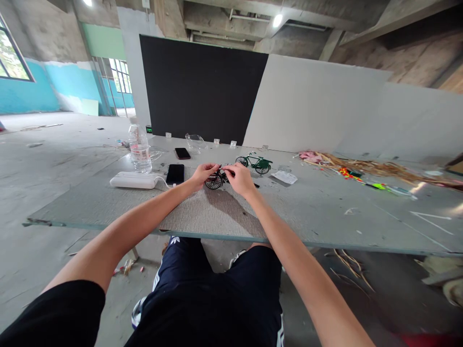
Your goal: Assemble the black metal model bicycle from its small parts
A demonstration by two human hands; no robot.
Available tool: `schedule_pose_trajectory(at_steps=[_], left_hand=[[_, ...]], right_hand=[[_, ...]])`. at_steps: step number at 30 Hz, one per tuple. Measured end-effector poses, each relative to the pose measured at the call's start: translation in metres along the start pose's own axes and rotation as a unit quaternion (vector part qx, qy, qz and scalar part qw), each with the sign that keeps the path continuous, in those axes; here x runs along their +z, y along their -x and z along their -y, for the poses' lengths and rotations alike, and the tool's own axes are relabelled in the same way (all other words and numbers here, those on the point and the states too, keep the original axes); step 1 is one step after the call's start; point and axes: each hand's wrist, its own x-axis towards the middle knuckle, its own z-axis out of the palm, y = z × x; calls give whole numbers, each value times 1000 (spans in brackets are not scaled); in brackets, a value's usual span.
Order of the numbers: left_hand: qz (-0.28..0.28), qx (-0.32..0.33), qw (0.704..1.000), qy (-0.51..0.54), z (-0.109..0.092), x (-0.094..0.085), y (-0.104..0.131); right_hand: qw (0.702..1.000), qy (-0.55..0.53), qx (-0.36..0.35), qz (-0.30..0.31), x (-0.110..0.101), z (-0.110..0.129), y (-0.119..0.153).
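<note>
Close together above the table, both my hands are on a dark miniature bicycle. Its near wheel shows below my fingers, while much of the frame is hidden behind them. My left hand pinches the model's upper part from the left. From the right, my right hand has its fingers closed at the top of the same model; exactly which part they grip is covered. Just behind and to the right stands a green miniature bicycle, touched by neither hand.
Left of my hands are a white power strip, a phone with a cable, a second phone and a plastic bottle. Clear packaging lies behind. A paper slip and dry strips lie rightward, before upright panels.
</note>
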Motion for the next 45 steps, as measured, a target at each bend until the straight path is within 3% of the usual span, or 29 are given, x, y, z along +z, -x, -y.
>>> schedule_pose_trajectory(at_steps=[20,34,45], left_hand=[[-3,35,999,-21,5,-2,-3],[-12,40,998,-41,4,-3,-2],[-37,61,993,-96,4,-1,0]], right_hand=[[1000,-27,7,-8,1,-3,0],[998,-59,29,20,4,-10,0],[1000,18,-8,20,1,-8,2]])
